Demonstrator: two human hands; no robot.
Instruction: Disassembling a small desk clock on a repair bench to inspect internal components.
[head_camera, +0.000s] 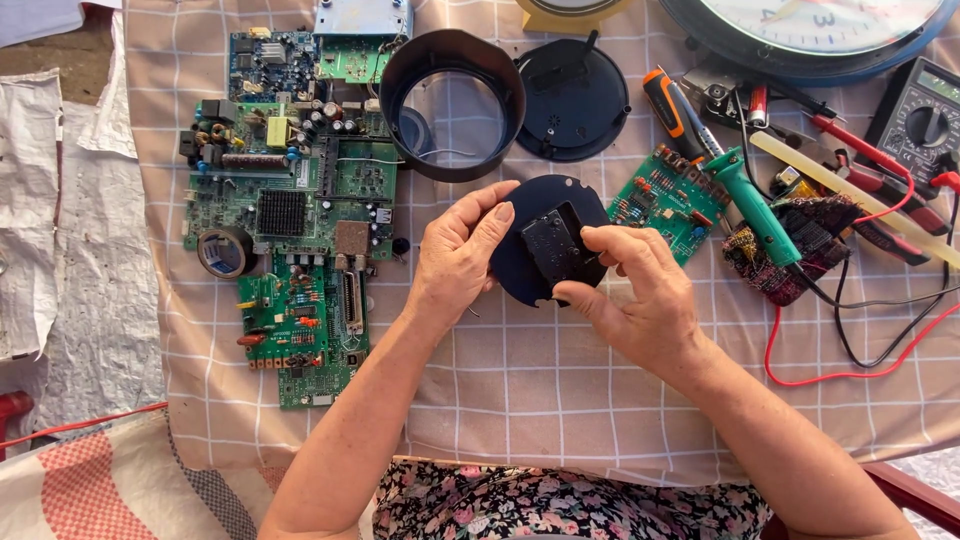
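On the beige checked tablecloth (560, 380), green circuit boards (290, 200) lie left of a black cylindrical ring (452, 105). Both forearms reach up from below. The left hand (455, 262) curls around the edge of a dark round plastic disc (520, 262). The right hand (640, 290) pinches the small black square clock movement (556, 243) at its centre.

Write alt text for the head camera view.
Two bare hands, left hand and right hand, hold a dark round disc with a black square module on it above a checked cloth. Green circuit boards, a black ring and tools lie around.
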